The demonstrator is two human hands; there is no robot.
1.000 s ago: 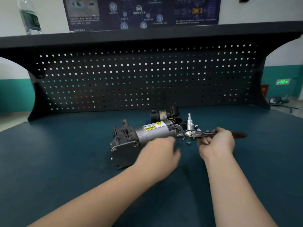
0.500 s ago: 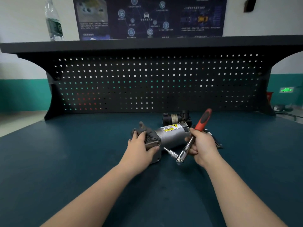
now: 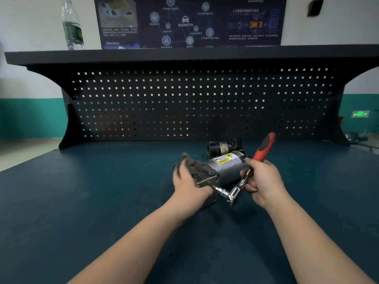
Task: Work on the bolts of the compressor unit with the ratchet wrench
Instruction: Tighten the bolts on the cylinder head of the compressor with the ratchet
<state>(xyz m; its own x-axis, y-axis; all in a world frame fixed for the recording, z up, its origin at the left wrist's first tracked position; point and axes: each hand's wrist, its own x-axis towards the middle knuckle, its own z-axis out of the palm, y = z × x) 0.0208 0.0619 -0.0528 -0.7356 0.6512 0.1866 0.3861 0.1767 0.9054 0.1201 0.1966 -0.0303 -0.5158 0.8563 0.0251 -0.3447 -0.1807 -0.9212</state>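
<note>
The compressor unit [image 3: 223, 168], a grey metal cylinder with a yellow warning label and a dark end block, lies on the blue-green bench. My left hand [image 3: 189, 182] grips its end block from the near left side. My right hand [image 3: 263, 182] holds the ratchet wrench [image 3: 249, 173] by its steel shank, the red and black handle pointing up and away. The wrench head with its socket extension sits low at the near side of the unit, the extension tip touching the end block's lower corner. The bolt itself is hidden.
A small black motor part [image 3: 223, 147] lies just behind the compressor. A black pegboard back panel [image 3: 196, 103] closes off the bench at the rear, with a shelf on top carrying a plastic water bottle [image 3: 72, 25]. The bench surface [image 3: 92, 201] stretches out on both sides.
My right hand swung the wrench from lying flat beside the unit to handle-up, and the socket extension moved in against the end block. My left hand shifted from the cylinder to the end block.
</note>
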